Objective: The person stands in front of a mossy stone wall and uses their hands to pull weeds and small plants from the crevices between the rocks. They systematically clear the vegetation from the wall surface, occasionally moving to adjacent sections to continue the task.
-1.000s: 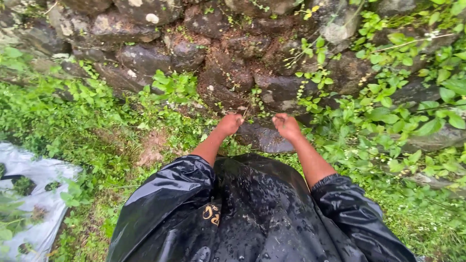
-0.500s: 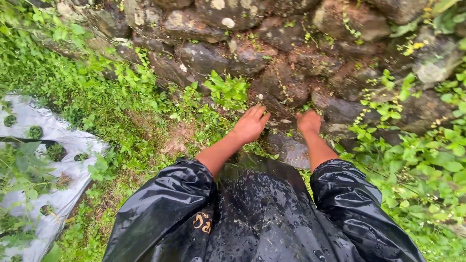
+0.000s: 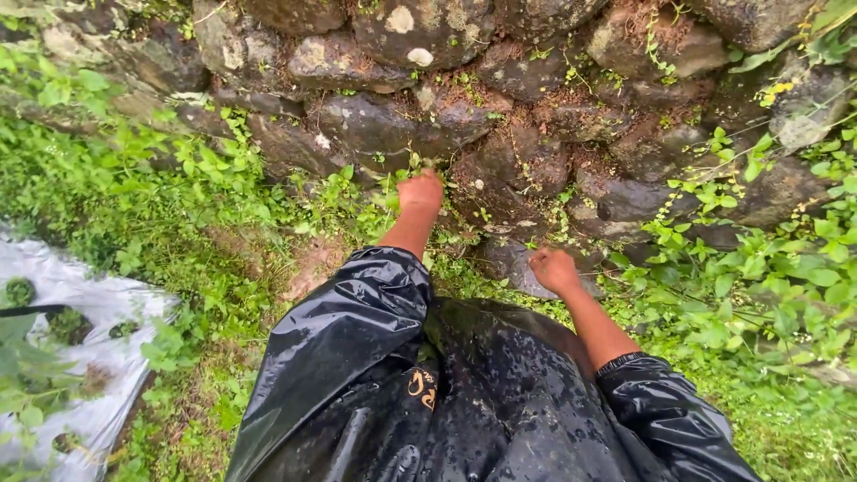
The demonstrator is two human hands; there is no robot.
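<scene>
- Left hand [image 3: 420,192] closes around a leafy weed [image 3: 399,175] at the stone wall's [image 3: 536,134] foot, farther forward.
- Right hand [image 3: 553,270] hangs fisted, nearer, apparently empty.

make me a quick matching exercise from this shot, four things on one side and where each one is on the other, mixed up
Things
1. left hand
2. right hand
3. white plastic sheet
4. yellow flowers

Places
A. far left, lying on the ground among plants
B. closed on a clump of leafy weeds at the stone wall
C. upper right, against the stones
D. fisted low at the foot of the wall, by a flat wet stone

Pairs: 1-B, 2-D, 3-A, 4-C
</scene>
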